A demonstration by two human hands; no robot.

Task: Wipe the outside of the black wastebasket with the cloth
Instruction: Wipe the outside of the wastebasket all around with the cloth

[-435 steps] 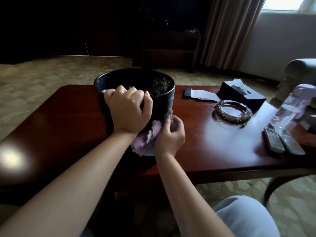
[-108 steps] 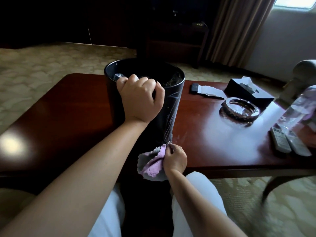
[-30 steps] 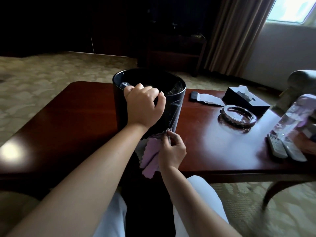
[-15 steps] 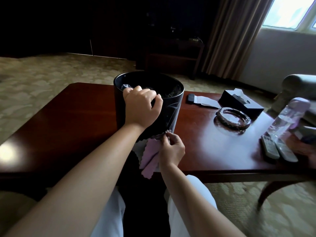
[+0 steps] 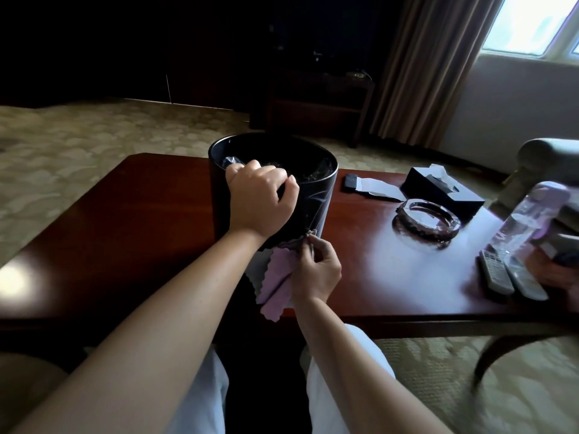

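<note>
Low beside wastebasket [image 5: 316,195], cloth [image 5: 277,283] in right fingers [image 5: 308,250]

Hotel room or lounge, sitting area.
I sit at a polished dark wood surface [image 5: 131,233] on patterned carpet [image 5: 62,145]; heavy curtain [image 5: 432,67] by the window [image 5: 532,20], armchair [image 5: 545,161], glass ashtray [image 5: 427,222], black tissue box [image 5: 441,191], two remotes [image 5: 510,277], dark cabinet [image 5: 316,104] behind.

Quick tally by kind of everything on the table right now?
Wastebasket: 1
Cloth: 1
Tissue box: 1
Glass ashtray: 1
Remotes: 2
Water bottle: 1
Paper slip with black clip: 1
Total: 8
</note>
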